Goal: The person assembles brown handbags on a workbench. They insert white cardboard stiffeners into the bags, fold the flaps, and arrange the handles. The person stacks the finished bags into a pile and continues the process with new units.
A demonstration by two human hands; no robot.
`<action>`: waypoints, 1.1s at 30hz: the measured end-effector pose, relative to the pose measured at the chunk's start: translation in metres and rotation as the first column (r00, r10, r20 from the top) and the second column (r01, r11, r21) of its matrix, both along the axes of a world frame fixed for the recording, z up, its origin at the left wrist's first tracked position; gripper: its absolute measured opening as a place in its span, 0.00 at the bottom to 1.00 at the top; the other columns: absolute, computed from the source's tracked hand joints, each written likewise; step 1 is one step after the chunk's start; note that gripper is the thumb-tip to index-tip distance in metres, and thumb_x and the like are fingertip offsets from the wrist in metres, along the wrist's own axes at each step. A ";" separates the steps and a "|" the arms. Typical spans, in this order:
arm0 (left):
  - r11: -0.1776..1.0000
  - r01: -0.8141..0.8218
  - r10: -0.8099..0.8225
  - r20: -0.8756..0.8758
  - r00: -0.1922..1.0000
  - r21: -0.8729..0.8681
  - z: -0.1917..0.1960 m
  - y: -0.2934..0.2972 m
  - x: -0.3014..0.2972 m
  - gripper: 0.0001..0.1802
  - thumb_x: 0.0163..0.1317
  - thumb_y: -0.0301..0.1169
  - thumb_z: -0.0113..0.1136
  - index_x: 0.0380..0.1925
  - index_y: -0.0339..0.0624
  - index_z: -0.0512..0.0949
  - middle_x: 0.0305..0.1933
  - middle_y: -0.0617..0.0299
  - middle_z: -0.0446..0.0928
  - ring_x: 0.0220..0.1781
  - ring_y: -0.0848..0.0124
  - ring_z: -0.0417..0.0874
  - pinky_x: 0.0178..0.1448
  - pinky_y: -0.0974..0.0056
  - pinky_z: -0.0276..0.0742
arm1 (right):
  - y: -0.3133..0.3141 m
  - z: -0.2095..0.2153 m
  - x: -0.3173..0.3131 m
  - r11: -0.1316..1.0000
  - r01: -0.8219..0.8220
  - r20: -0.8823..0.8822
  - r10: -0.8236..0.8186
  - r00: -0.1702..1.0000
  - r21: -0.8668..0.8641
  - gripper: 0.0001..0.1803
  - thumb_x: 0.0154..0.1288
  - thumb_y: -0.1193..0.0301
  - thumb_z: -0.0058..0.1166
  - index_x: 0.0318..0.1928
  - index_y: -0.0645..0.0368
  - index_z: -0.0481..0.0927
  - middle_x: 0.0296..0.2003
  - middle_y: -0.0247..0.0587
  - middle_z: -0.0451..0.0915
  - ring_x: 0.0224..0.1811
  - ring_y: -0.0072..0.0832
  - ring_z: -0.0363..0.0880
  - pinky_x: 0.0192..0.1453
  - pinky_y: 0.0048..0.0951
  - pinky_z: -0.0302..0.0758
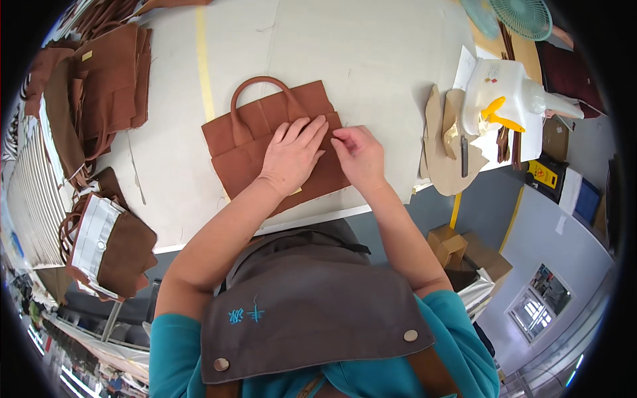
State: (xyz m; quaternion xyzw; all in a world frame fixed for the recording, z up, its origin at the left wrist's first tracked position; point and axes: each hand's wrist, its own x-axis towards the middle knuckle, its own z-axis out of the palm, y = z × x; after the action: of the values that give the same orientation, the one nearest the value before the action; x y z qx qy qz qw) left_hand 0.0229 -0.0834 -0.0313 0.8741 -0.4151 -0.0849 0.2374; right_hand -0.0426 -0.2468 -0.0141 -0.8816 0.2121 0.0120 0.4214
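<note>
Apparently leather panel beneath left grip

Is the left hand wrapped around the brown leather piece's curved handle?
No: the left hand rests on the brown leather piece, and the arch of the curved handle is clear of that hand.
</note>
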 end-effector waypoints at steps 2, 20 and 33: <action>0.999 -0.035 0.035 0.023 0.999 0.016 -0.003 0.003 -0.005 0.30 0.60 0.37 0.62 0.63 0.46 0.71 0.70 0.69 0.65 0.69 0.66 0.64 0.69 0.54 0.61 | 0.003 -0.004 -0.003 0.975 -0.095 0.173 0.131 0.976 -0.202 0.12 0.58 0.77 0.61 0.44 0.58 0.83 0.47 0.40 0.81 0.43 0.34 0.80 0.48 0.34 0.78; 0.994 -0.108 0.108 -0.006 0.994 0.007 -0.005 0.008 -0.017 0.32 0.63 0.39 0.60 0.66 0.42 0.67 0.72 0.63 0.63 0.74 0.64 0.61 0.76 0.55 0.55 | -0.018 0.004 0.015 0.579 -0.608 -0.329 0.519 0.789 -0.544 0.36 0.70 0.55 0.50 0.73 0.54 0.59 0.74 0.33 0.57 0.78 0.32 0.48 0.79 0.45 0.45; 0.881 -0.446 0.456 -0.029 0.890 0.157 -0.011 0.135 -0.050 0.41 0.65 0.45 0.59 0.73 0.41 0.56 0.78 0.56 0.54 0.80 0.62 0.53 0.80 0.52 0.46 | -0.006 0.001 0.013 0.531 -0.608 -0.358 0.503 0.787 -0.591 0.39 0.70 0.54 0.51 0.74 0.59 0.55 0.77 0.41 0.50 0.79 0.35 0.46 0.79 0.45 0.45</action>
State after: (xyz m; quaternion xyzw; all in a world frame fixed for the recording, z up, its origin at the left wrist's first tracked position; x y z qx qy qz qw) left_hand -0.0275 0.0516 -0.0425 0.9584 -0.1850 -0.0858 0.1997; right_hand -0.0298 -0.2532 -0.0128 -0.9892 -0.0614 0.1305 0.0266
